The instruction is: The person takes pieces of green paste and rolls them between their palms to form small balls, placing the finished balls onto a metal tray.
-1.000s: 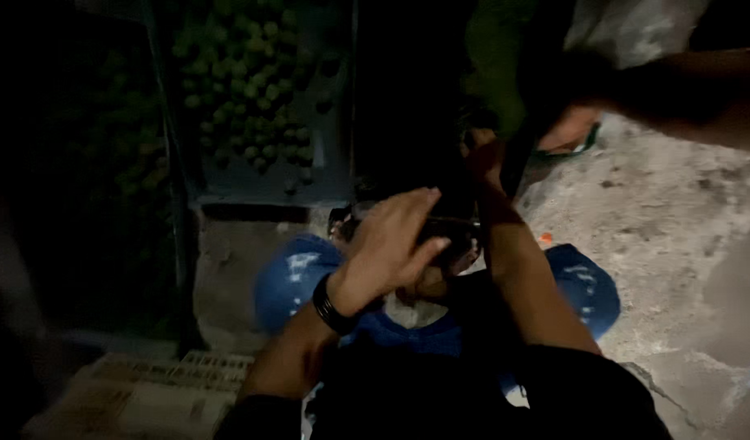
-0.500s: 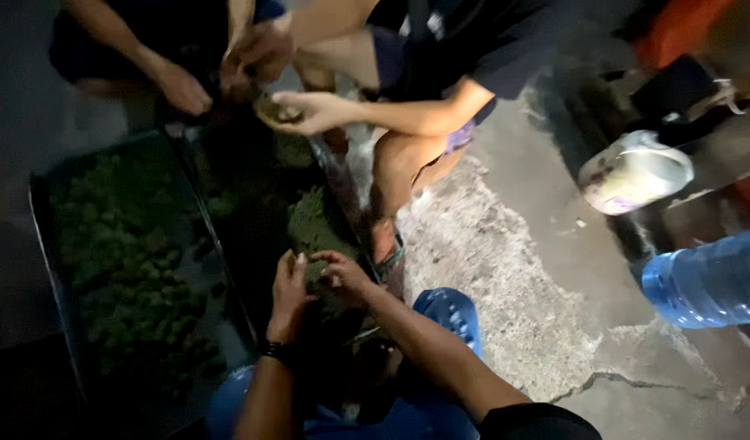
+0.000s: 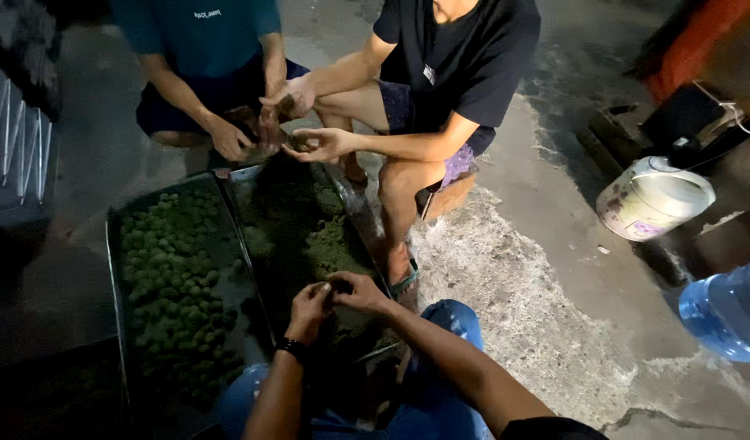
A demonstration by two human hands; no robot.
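Note:
My left hand [image 3: 308, 310] and my right hand [image 3: 360, 292] meet over a metal tray [image 3: 243, 213] of loose green mash [image 3: 314, 240]. Between the fingertips of both hands sits a small dark lump [image 3: 339, 287] of the mash. A black band circles my left wrist. To the left, a second tray [image 3: 114, 269] holds several small green balls [image 3: 171, 277]. My knees in blue trousers [image 3: 456, 322] flank the trays' near end.
Two people sit at the trays' far end, their hands [image 3: 310, 145] shaping mash. A white plastic bucket [image 3: 653, 200] lies tipped at the right. A blue water bottle [image 3: 729, 310] lies at the right edge. Cracked concrete floor [image 3: 546, 310] spreads to the right.
The view swung up from my lap to the trays and people. My hands moved from near my face down over the mash tray and pinched a lump.

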